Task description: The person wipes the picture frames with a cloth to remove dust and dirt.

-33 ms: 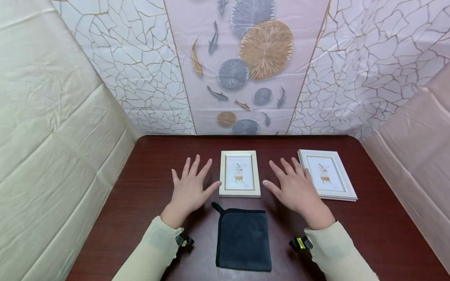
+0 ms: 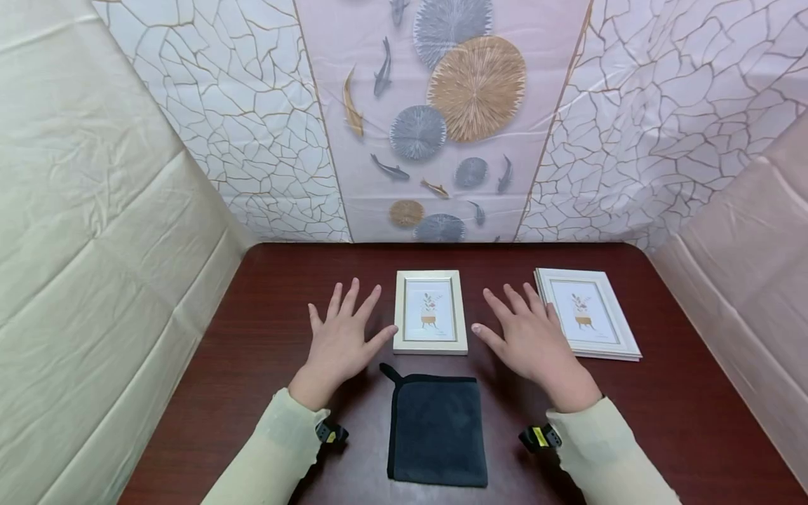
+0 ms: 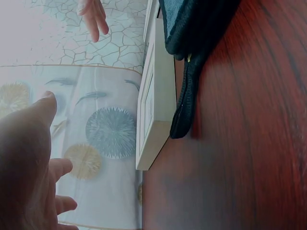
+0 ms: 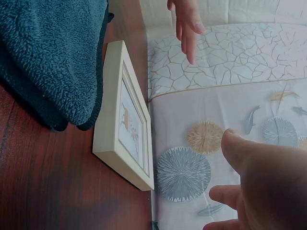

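Observation:
A cream picture frame [image 2: 431, 346] with a potted-plant print lies flat at mid-table. Just left of it, my left hand [image 2: 341, 340] is held above the table with fingers spread, holding nothing. On the other side, my right hand [image 2: 533, 344] hovers with its fingers apart, also holding nothing; it overlaps the edge of a stack of white picture frames [image 2: 606, 347] in the head view. Between my forearms lies a folded dark grey cloth [image 2: 438, 431], a black loop at its upper left corner. Both wrist views show the hands raised off the wood.
The dark red wooden table [image 2: 240, 393] has rounded far corners. A patterned curtain [image 2: 442, 196] hangs behind its back edge, with pale quilted walls [image 2: 107, 245] along the left and right sides.

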{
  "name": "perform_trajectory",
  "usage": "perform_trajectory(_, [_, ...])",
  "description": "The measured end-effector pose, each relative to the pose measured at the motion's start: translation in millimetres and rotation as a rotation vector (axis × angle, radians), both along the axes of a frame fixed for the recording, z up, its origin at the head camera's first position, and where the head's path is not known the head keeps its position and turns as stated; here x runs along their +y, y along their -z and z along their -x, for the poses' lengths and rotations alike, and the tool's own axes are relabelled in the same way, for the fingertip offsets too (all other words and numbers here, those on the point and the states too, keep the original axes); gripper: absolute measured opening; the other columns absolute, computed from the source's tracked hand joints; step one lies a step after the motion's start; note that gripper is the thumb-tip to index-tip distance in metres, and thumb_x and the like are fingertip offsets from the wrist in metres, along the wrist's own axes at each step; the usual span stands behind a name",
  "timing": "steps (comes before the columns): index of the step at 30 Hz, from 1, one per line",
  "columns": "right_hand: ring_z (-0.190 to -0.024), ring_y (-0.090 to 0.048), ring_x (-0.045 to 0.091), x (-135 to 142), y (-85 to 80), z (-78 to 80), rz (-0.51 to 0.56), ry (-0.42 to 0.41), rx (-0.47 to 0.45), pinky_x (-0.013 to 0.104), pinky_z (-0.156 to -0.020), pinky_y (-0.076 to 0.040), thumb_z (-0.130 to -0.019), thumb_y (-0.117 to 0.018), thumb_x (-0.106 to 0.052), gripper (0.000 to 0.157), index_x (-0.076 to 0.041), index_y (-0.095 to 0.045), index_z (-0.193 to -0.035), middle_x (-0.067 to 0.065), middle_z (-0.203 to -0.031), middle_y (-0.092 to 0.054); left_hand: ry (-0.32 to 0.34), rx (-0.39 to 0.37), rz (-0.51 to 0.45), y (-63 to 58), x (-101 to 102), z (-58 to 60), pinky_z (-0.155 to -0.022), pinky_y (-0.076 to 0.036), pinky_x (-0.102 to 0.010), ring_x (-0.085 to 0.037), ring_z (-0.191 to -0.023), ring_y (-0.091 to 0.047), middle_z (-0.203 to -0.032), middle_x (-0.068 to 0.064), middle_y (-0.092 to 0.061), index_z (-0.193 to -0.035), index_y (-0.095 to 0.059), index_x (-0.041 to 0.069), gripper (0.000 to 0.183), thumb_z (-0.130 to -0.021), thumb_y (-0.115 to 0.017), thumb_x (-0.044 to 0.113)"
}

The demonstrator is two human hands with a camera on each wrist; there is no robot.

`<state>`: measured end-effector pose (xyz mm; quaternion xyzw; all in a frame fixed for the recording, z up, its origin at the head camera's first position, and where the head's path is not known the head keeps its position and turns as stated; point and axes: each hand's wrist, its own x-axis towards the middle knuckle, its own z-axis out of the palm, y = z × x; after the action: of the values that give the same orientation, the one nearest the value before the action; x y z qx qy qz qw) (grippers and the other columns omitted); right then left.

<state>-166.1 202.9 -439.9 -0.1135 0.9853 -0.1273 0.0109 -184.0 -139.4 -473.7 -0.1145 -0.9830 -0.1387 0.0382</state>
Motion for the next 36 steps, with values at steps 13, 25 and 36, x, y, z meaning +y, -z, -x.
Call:
perform_trajectory(13, [-0.148,-0.045,0.053,-13.7,-3.7,-7.4,0.043,-0.058,0.079,0.074,-0.116,-0.038,-0.112,-0.061,-0.049,0.067,-0.01,-0.051,-0.165,0.027,-0.159,-0.054,0.016,-0.032,-0.086,11.1,-2.6,-2.4,-0.121,-0.014,-0.084,-0.039,-0.166,-0.022,-0.18,-0.01,-0.029,-0.176,-0.032,0.027,0.083,-0.108,-0.051,0.07])
perform_trajectory(25, [-0.091,-0.071,0.016,-70.9,14.1,-23.8,0.148,-0.236,-0.06,0.045,-0.081,-0.059,-0.103,-0.079,-0.041,0.039,-0.013,-0.08,-0.13,0.003,-0.108,-0.077,0.118,-0.151,-0.165,38.8,9.9,5.7,-0.121,-0.027,-0.077,-0.034,-0.158,-0.04,-0.172,-0.006,-0.045,-0.172,-0.043,0.025,0.072,-0.109,-0.067,0.051])
perform_trajectory(36, [-0.098,-0.072,0.023,-91.3,41.2,-24.7,0.074,-0.351,-0.114,0.046,-0.086,-0.06,-0.101,-0.082,-0.04,0.039,-0.01,-0.079,-0.127,0.006,-0.112,-0.075,0.109,-0.191,-0.118,44.4,14.7,17.0,-0.12,-0.022,-0.081,-0.035,-0.16,-0.037,-0.175,-0.004,-0.04,-0.173,-0.04,0.028,0.075,-0.109,-0.063,0.058])
